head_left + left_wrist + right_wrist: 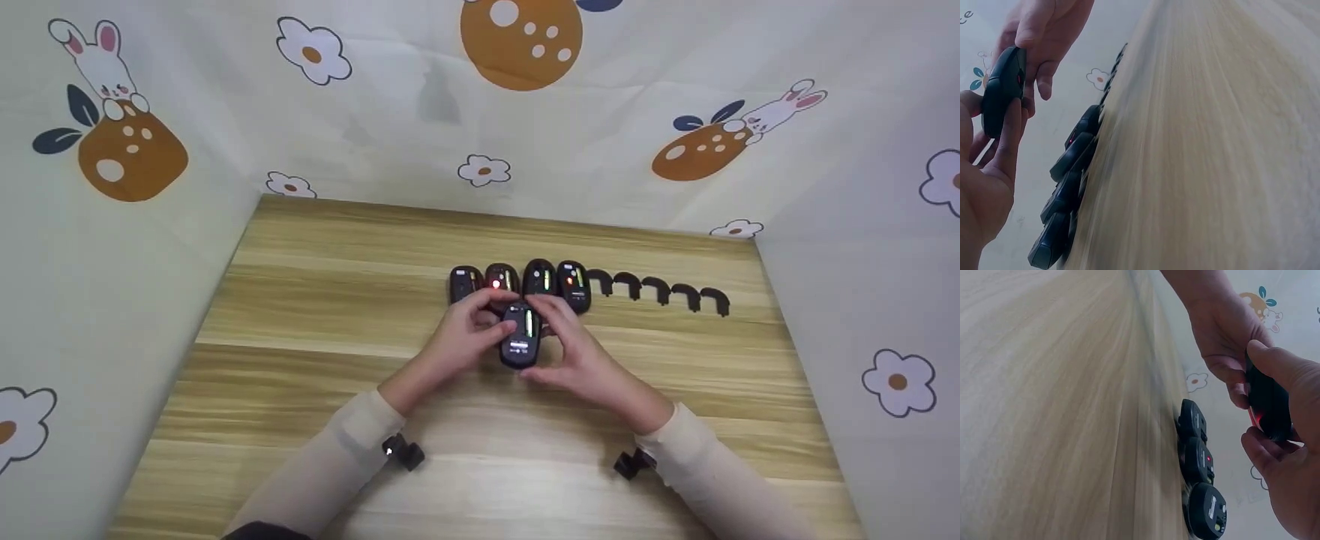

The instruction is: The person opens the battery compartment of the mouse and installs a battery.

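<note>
A black computer mouse [519, 349] is held underside up between both hands, with its battery slot uncovered and a battery [529, 322] showing inside. My left hand [466, 330] grips its left side, the thumb lying on the underside. From the right, my right hand [576, 349] holds it by the ends, thumb at the near end and fingers at the far end. In the left wrist view the mouse [1000, 95] is raised above the table, and a red glow shows on it. The right wrist view also shows the glow on the mouse [1272, 402].
Several more mice, among them one mouse [574, 289], lie underside up in a row behind the hands, their battery slots uncovered. Several curved black covers [655, 289] continue the row rightward on the wooden table [315, 300]. Patterned cloth walls [390, 135] enclose the back and sides.
</note>
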`<control>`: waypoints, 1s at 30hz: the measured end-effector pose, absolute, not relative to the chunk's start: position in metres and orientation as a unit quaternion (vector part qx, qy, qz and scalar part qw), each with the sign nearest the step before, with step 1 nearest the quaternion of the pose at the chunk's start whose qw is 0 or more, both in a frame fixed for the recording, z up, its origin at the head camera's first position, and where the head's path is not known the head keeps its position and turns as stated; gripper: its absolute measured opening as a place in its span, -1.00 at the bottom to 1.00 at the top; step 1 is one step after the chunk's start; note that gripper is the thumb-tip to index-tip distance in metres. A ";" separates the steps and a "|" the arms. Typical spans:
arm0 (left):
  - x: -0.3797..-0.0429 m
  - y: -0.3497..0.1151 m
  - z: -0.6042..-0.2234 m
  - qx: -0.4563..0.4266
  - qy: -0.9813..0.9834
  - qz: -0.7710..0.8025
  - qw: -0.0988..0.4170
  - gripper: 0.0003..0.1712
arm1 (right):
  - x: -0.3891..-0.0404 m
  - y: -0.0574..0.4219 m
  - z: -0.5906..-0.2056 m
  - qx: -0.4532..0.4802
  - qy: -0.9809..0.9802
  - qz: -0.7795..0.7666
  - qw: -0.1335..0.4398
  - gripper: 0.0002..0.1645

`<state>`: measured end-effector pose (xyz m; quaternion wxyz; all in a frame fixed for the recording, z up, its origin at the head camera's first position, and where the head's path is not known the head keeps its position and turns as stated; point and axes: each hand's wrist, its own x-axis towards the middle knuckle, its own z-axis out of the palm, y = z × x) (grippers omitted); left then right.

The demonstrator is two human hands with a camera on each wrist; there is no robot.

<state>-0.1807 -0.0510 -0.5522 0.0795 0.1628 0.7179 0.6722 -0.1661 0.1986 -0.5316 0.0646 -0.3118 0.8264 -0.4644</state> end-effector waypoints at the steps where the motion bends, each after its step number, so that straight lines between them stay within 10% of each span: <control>1: -0.181 -0.052 -0.552 0.167 0.720 0.669 0.079 -0.44 | -0.166 0.198 -0.531 -0.309 0.826 -0.467 0.066 0.34; 16: -0.183 -0.074 -0.556 0.275 0.776 0.563 0.074 0.15 | -0.177 0.190 -0.537 -0.291 0.804 -0.513 0.073 0.28; 30: -0.189 -0.095 -0.557 0.298 0.800 0.520 0.038 0.26 | -0.190 0.170 -0.533 -0.307 0.813 -0.487 0.086 0.28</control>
